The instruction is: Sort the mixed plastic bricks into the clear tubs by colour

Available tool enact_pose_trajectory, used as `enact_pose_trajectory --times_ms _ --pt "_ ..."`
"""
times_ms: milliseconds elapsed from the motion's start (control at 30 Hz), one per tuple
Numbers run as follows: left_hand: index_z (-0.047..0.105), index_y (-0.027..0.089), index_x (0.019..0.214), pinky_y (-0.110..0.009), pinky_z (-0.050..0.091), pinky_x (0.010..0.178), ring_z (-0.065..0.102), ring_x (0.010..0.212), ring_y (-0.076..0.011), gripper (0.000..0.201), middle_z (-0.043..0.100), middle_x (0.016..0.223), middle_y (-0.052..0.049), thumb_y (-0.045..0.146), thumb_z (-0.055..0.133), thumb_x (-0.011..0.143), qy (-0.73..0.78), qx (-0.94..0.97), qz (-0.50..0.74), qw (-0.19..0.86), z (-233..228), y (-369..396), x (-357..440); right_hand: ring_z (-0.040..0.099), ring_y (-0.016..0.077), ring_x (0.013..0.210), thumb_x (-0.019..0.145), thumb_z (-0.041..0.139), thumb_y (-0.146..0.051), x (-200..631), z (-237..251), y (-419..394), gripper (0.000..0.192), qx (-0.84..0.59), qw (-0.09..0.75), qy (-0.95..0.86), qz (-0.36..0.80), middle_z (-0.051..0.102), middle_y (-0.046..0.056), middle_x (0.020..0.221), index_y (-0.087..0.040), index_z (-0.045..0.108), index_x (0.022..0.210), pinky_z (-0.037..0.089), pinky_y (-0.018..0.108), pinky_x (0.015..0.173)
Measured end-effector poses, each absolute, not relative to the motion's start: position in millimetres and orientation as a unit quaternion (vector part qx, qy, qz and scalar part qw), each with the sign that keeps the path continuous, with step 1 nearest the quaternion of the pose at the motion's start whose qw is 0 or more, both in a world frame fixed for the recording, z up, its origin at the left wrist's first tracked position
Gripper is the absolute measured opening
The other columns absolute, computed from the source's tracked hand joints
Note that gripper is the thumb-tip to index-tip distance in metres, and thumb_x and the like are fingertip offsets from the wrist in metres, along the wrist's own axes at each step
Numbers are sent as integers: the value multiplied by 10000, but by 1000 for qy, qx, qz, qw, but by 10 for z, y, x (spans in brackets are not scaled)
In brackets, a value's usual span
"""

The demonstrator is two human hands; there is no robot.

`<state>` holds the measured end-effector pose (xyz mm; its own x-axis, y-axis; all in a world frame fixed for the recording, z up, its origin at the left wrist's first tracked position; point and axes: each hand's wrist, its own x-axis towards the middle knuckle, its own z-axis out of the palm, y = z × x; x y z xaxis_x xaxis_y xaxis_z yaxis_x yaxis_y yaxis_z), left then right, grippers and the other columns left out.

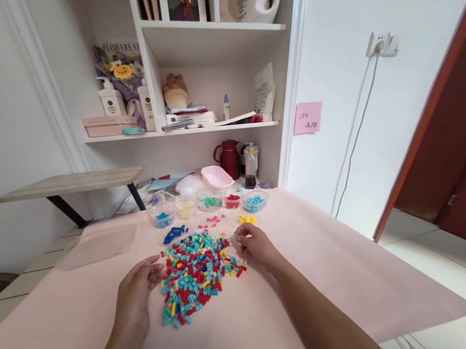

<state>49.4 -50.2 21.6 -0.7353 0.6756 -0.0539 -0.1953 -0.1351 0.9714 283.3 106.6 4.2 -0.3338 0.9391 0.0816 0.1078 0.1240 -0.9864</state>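
Observation:
A large mixed pile of small toy building bricks [196,276], in red, light blue, yellow, green and dark blue, lies on the pink table cover. At its right far edge my right hand [255,244] is pinched, with a bit of light blue at the fingertips that looks like a small brick. My left hand [140,280] rests by the pile's left edge, fingers loosely curled and apart, nothing seen in it. Beyond the pile are separate heaps of dark blue bricks [175,234], pink bricks [211,221] and yellow bricks [247,219].
Clear tubs stand in an arc behind: blue bricks [163,220], pale yellow [185,210], green [212,201], red [233,200] and light blue [255,203]. Behind them sit a pink basket [217,177], a bottle [251,168] and a red jug [228,159]. A clear lid [99,245] lies left.

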Motion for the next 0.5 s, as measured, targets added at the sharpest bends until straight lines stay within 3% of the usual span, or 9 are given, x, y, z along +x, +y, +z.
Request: enact_pose_trajectory --times_ms 133,500 --pt "658 123 901 -278 518 678 631 591 -129 251 673 655 -35 204 581 676 581 191 730 305 225 -505 483 570 89 458 813 503 -166 2806 82 1036 69 -363 428 -557 613 595 -21 696 -189 505 878 377 175 398" --pt "669 131 879 -267 531 680 639 634 -137 229 674 660 -37 224 621 676 565 176 741 318 188 -464 429 614 85 548 854 413 3 2893 131 1187 206 -317 498 -341 732 589 5 639 -144 532 937 547 206 547"
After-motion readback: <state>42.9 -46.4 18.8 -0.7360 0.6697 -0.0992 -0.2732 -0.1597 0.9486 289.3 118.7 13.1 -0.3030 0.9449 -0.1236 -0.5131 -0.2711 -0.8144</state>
